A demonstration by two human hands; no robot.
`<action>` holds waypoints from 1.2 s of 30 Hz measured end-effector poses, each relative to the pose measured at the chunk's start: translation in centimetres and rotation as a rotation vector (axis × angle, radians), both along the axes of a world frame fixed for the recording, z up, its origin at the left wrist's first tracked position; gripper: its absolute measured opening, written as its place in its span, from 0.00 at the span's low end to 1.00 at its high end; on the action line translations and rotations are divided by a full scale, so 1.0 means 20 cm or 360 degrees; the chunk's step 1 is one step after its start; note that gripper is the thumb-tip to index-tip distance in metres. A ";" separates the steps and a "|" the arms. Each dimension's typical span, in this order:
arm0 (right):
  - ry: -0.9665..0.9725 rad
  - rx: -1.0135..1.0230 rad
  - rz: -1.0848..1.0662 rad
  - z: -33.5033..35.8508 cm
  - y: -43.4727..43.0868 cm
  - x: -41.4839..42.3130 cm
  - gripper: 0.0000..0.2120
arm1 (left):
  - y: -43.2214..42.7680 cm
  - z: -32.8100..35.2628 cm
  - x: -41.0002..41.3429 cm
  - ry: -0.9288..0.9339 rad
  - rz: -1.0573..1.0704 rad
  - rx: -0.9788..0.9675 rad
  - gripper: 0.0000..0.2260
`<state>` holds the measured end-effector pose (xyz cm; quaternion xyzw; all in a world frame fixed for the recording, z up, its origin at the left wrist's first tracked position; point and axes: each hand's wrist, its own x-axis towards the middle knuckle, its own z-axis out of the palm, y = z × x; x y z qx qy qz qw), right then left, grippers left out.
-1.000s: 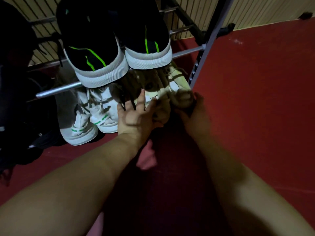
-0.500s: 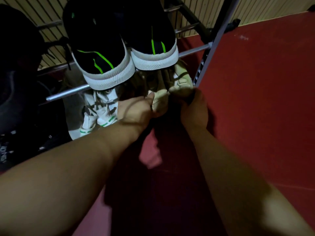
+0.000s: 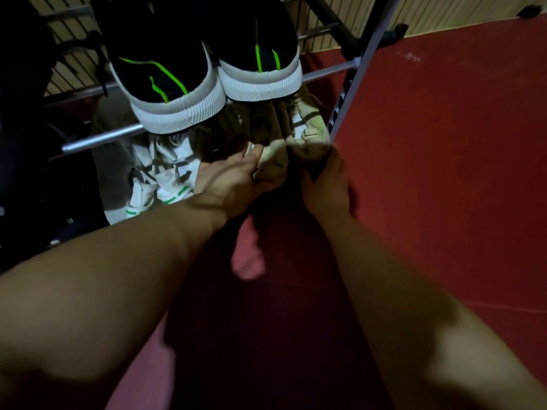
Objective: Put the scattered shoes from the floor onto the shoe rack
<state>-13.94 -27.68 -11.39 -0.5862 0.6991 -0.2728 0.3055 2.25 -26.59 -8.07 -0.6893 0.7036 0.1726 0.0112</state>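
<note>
While the shoe rack (image 3: 358, 81) stands straight ahead of both arms, the left beige shoe (image 3: 273, 167) and right beige shoe (image 3: 312, 137) lie side by side on its lower tier, toes pointing inward, heels toward the person; the left hand (image 3: 233, 182) closes its grip round one heel; the right hand (image 3: 325, 184) clasps the other, fingertips hidden; the push likely runs forward along each shoe

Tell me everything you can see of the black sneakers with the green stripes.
The pair of black sneakers with bright green stripes rests side by side on the metal shoe rack's upper rails, directly above the beige shoes. Their thick ribbed white soles overhang the front rail toward the camera. The uppers look like knit fabric.
</note>
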 end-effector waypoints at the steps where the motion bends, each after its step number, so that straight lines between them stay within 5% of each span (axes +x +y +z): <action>1: 0.0029 0.0027 0.0011 0.01 0.01 0.00 0.35 | 0.01 -0.01 0.02 -0.0061 0.0025 0.0025 0.34; 7: 0.0108 0.0085 0.0001 0.03 0.06 0.02 0.37 | 0.08 0.05 0.01 -0.0243 0.0166 0.0067 0.39; 15: 0.0160 0.0235 -0.0173 0.13 0.16 0.19 0.38 | 0.23 0.11 0.16 -0.0533 0.0142 -0.0128 0.33; 27: 0.0413 0.0207 0.0265 0.21 0.38 0.52 0.35 | 0.47 0.04 0.45 0.0162 0.0243 -0.0148 0.42; 36: 0.0914 0.0093 0.0761 0.15 0.38 0.53 0.34 | 0.37 -0.04 0.46 0.0045 0.0151 -0.0511 0.20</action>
